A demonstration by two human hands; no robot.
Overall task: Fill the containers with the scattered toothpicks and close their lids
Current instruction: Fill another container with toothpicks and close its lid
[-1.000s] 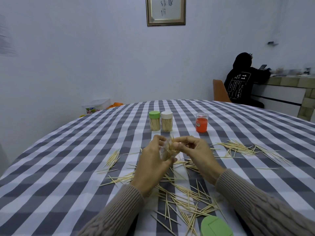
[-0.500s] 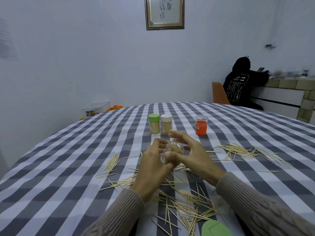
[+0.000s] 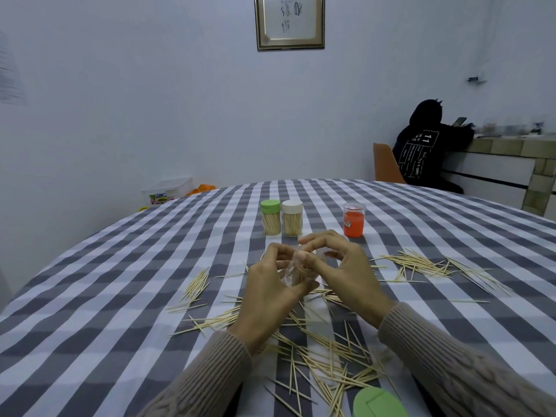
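The left hand (image 3: 267,291) grips a small clear jar (image 3: 296,273) just above the checked tablecloth (image 3: 120,296), fingers and thumb curled round its wall, with a clump of toothpicks standing inside it. The right hand (image 3: 343,272) arches over the jar's mouth, fingers bent and the thumb touching the rim; from here I cannot tell whether it pinches a few sticks or only tamps them down.

To do this step well, I'd say the jar wants holding upright and steady while the sticks are nudged until they stand parallel, tips level, none riding above the rim, or the lid will not seat. A light tap of the jar's base on the table would probably settle them.

Plenty of loose toothpicks (image 3: 319,356) lie scattered under and in front of the wrists, with another heap (image 3: 421,264) off to the right and a smaller bunch (image 3: 197,285) to the left. A green lid (image 3: 379,401) lies at the near edge, likely this jar's. Farther back stand two filled, capped jars, one green-topped (image 3: 270,217) and one white-topped (image 3: 292,218), and an orange jar (image 3: 354,220) apart to their right.
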